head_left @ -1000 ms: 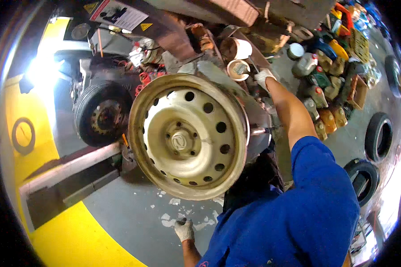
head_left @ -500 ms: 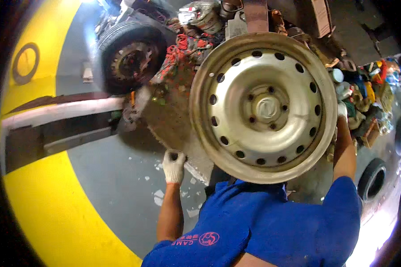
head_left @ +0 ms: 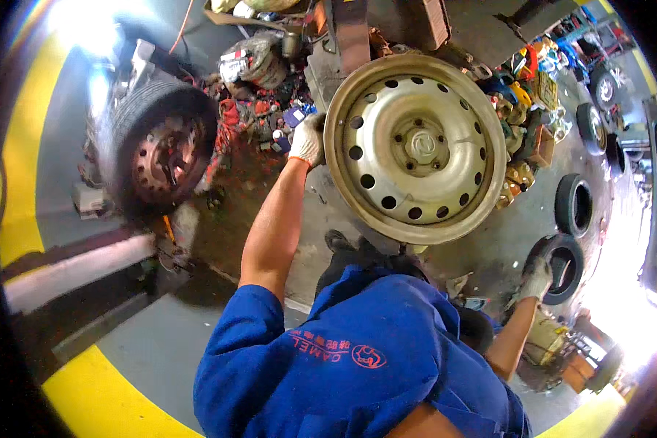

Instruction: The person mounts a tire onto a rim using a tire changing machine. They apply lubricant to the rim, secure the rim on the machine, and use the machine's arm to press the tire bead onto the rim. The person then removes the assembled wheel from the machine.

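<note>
A bare steel car wheel point(head_left: 409, 190), dull silver with a ring of round holes near its edge, stands upright in front of me with its outer face towards me. My left hand point(head_left: 309, 140), in a white knitted glove, grips the wheel's left rim. Its fingertips are partly hidden at the rim's edge. My right hand point(head_left: 537, 279), gloved alike, is out to the lower right, apart from the wheel. Its fingers look loosely extended with nothing in them. In the picture it overlaps a black tyre point(head_left: 571, 274); whether it touches the tyre I cannot tell.
A tyre on a rusty wheel point(head_left: 164, 150) stands at the left, beside a long pale-topped bench or beam point(head_left: 87, 270). Heaped tools, boxes and bottles point(head_left: 529, 95) lie beyond the steel wheel. Another tyre point(head_left: 574, 204) rests on the floor at the right.
My left hand has risen from low on the left and taken the wheel's left rim. My right hand has let go of the right rim and swung down to the right. The view has shifted.
</note>
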Action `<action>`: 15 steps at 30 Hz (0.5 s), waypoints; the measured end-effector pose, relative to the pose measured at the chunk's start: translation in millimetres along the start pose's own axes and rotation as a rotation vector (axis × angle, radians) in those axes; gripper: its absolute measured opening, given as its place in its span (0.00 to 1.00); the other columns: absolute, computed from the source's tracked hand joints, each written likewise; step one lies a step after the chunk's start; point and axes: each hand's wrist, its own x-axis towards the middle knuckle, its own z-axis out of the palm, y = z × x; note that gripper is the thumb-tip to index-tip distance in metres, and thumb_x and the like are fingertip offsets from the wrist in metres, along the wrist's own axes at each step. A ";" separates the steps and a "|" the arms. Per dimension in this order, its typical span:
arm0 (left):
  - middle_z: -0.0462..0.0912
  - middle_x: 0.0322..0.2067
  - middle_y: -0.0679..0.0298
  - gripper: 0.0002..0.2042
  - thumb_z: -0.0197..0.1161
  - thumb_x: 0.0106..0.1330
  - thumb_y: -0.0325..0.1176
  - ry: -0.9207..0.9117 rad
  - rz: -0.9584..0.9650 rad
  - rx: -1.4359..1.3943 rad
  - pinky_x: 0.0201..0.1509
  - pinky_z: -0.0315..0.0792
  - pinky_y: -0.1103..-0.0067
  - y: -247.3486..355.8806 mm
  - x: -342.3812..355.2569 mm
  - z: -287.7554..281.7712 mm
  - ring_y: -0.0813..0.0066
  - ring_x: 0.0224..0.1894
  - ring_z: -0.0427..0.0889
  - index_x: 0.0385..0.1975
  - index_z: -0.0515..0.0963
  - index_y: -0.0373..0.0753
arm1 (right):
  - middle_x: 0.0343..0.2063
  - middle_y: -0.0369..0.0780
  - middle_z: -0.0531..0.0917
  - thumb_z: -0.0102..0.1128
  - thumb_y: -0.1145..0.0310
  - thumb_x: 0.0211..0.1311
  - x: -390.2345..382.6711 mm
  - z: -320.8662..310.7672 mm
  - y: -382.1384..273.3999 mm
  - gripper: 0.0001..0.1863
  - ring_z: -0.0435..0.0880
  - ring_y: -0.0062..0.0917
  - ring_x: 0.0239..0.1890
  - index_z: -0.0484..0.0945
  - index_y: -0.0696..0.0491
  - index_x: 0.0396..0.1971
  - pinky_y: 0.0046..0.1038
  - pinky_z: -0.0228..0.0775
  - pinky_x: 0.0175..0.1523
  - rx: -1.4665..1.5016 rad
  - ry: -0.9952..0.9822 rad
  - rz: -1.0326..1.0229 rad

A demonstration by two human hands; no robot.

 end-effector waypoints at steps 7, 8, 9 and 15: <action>0.85 0.51 0.55 0.15 0.50 0.75 0.28 -0.178 0.055 0.489 0.55 0.76 0.72 21.4 13.1 -18.3 0.69 0.49 0.82 0.55 0.78 0.29 | 0.30 0.31 0.81 0.63 0.56 0.70 -74.4 10.7 -139.9 0.16 0.74 0.13 0.24 0.83 0.52 0.47 0.17 0.66 0.29 0.389 0.161 -0.026; 0.86 0.48 0.57 0.14 0.54 0.72 0.23 -0.162 -0.095 0.010 0.53 0.77 0.75 28.2 12.8 -18.1 0.72 0.48 0.83 0.55 0.79 0.30 | 0.33 0.32 0.82 0.63 0.58 0.70 -77.4 16.7 -149.8 0.15 0.77 0.15 0.28 0.83 0.53 0.48 0.19 0.69 0.32 0.507 0.088 -0.040; 0.87 0.48 0.58 0.14 0.57 0.71 0.23 -0.226 0.195 0.477 0.52 0.78 0.75 3.2 30.5 -39.2 0.73 0.47 0.83 0.54 0.80 0.31 | 0.36 0.34 0.84 0.63 0.61 0.70 -83.4 24.5 -160.4 0.14 0.79 0.16 0.31 0.82 0.54 0.48 0.20 0.72 0.36 0.623 0.013 -0.056; 0.83 0.48 0.62 0.17 0.59 0.69 0.33 -0.364 -0.063 -0.344 0.52 0.77 0.74 28.2 10.6 -20.0 0.70 0.47 0.82 0.55 0.78 0.35 | 0.48 0.40 0.84 0.68 0.69 0.65 -194.6 136.7 -267.3 0.15 0.81 0.24 0.47 0.83 0.60 0.48 0.26 0.73 0.53 0.137 -0.157 -0.592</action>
